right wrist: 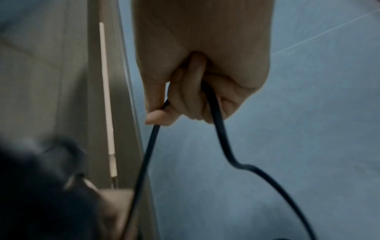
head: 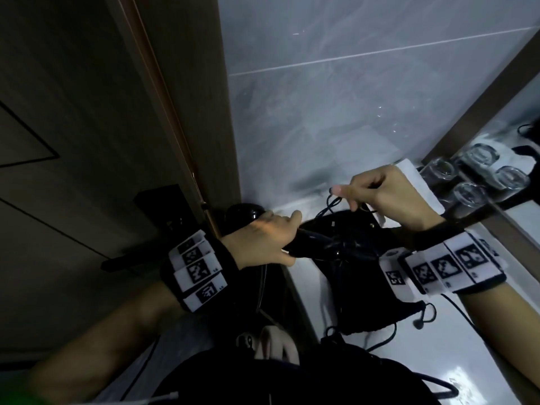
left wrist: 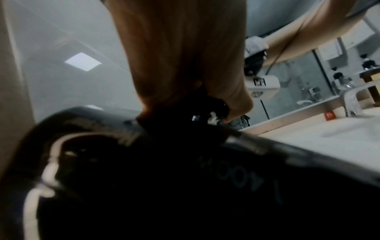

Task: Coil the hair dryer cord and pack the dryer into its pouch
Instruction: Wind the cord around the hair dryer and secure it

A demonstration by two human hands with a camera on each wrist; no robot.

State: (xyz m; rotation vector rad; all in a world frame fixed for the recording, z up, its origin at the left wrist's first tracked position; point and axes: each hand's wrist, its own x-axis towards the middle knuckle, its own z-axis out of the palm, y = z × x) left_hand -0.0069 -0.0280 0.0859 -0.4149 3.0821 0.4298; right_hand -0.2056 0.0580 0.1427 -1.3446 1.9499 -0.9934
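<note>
The glossy black hair dryer (head: 242, 214) is held over the white counter, and my left hand (head: 268, 241) grips its handle (head: 309, 244). Up close, the left wrist view shows the dryer's body (left wrist: 185, 178) filling the lower half below my left hand (left wrist: 195, 81). My right hand (head: 380, 197) pinches a loop of the thin black cord (head: 331, 204) just above the dryer. The right wrist view shows that hand (right wrist: 195, 97) curled round the cord (right wrist: 222, 139), which hangs down in two strands. The black drawstring pouch (head: 368, 299) lies on the counter under my hands.
Upturned glasses (head: 479, 173) stand on a white cloth (head: 420, 188) at the right, before a mirror. A dark door and its frame (head: 181, 118) rise on the left, grey wall tiles (head: 350, 97) ahead. A faucet (left wrist: 353, 99) and the sink basin (left wrist: 349, 129) show in the left wrist view.
</note>
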